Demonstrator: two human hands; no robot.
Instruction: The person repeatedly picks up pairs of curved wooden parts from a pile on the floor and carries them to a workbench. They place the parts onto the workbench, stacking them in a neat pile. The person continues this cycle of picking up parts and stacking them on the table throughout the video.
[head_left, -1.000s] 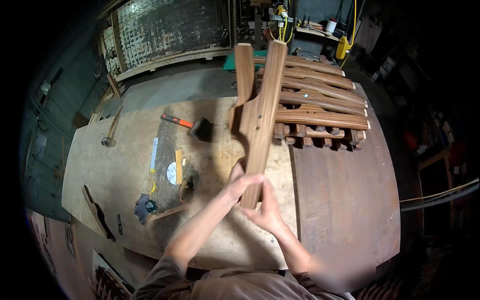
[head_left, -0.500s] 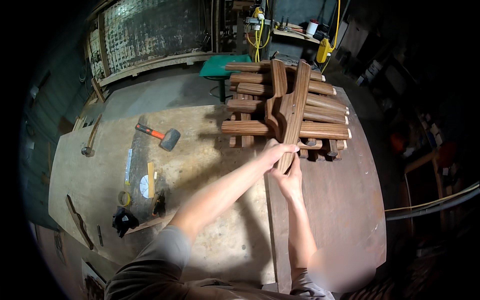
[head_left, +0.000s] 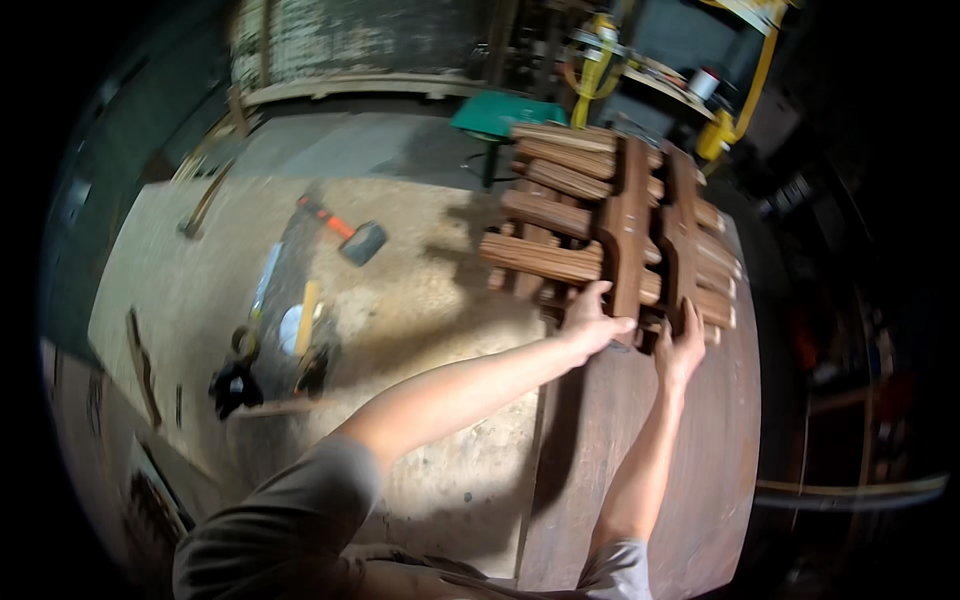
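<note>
Two long, shaped pieces of dark striped wood lie side by side across a stack of wooden bars [head_left: 545,257]. My left hand [head_left: 592,325] is at the near end of the left shaped piece [head_left: 628,230], thumb over it and index finger along its side. On the near end of the right shaped piece [head_left: 682,225] is my right hand [head_left: 680,347], fingers on top and thumb at its left side. A gap separates the two pieces. The undersides of both pieces are hidden, and motion blurs the view slightly.
The stack stands on a brown board [head_left: 640,440] beside a pale plywood top [head_left: 440,440]. Left lie an orange-handled mallet [head_left: 362,243], a hammer [head_left: 192,222], a curved wooden piece [head_left: 143,368], a tape roll [head_left: 242,340] and a black bundle [head_left: 235,388]. Behind is a green-topped stool [head_left: 505,116].
The wooden piece both hands gripped now lies on the stack, right of the other shaped piece. My hands have moved apart, one at each piece. The view has turned left.
</note>
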